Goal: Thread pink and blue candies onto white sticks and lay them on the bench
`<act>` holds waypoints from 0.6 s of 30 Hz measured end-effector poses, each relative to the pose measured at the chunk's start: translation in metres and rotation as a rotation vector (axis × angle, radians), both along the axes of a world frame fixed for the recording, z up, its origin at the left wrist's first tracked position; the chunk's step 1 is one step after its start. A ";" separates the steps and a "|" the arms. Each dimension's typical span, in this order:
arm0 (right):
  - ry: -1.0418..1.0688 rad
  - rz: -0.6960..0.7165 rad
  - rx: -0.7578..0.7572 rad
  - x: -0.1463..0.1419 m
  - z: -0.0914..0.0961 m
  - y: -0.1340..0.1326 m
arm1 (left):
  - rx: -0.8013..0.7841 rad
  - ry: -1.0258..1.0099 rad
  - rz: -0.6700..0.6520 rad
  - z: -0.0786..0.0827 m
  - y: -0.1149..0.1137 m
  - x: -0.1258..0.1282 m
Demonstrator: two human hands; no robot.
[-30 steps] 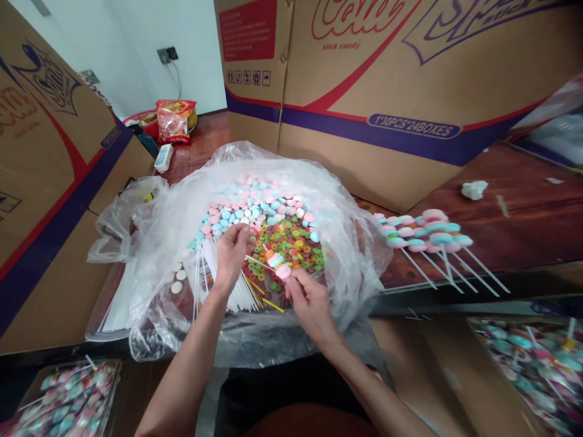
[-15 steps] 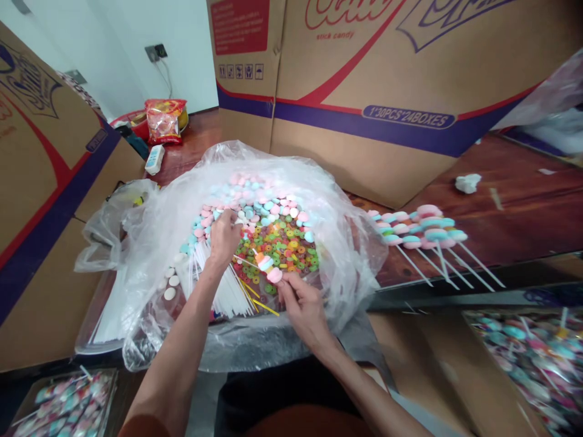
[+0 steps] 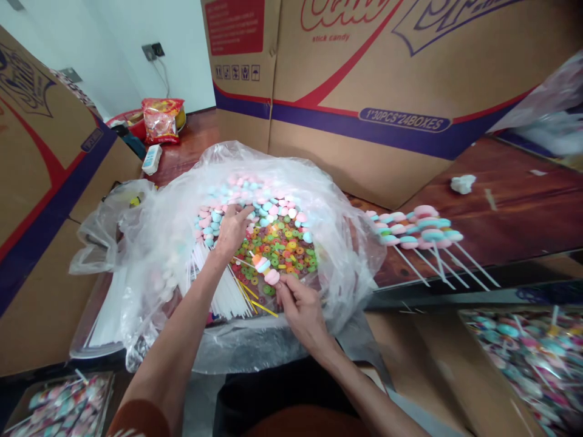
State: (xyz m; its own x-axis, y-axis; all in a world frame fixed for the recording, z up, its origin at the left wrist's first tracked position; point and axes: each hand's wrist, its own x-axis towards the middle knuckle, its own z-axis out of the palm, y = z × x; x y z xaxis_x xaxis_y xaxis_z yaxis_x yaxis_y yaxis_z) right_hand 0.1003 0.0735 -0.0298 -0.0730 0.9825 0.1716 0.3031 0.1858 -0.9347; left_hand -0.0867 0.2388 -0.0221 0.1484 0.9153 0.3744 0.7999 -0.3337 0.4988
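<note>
My right hand point(image 3: 300, 303) pinches a candy stick point(image 3: 262, 264) near its pink end piece. Pink, blue, white and orange pieces are threaded on it, and a thin white tip pokes out at the far end. My left hand point(image 3: 234, 229) reaches over the pink and blue round candies point(image 3: 276, 207), fingers apart; whether a fingertip touches a candy I cannot make out. Small ring-shaped gummies point(image 3: 289, 246) in green, orange and red lie between the hands. Under my left forearm is a bundle of white sticks point(image 3: 228, 291), with a few yellow sticks point(image 3: 262, 308) beside it.
A crumpled clear plastic bag point(image 3: 339, 212) surrounds the candies. Finished candy sticks point(image 3: 426, 227) lie at the table's right edge. Large cardboard boxes point(image 3: 328, 130) stand behind and at left. Boxes of wrapped candy sit low at right point(image 3: 523, 352) and left point(image 3: 68, 403). A crumpled tissue point(image 3: 463, 184) lies at right.
My left hand has moved right and slightly up across the pink and blue candies, its fingers more spread. My right hand keeps hold of the candy stick in nearly the same place.
</note>
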 end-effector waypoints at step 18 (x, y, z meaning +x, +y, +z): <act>0.035 -0.004 -0.010 0.000 0.001 0.001 | -0.234 -0.898 0.121 0.019 -0.076 0.005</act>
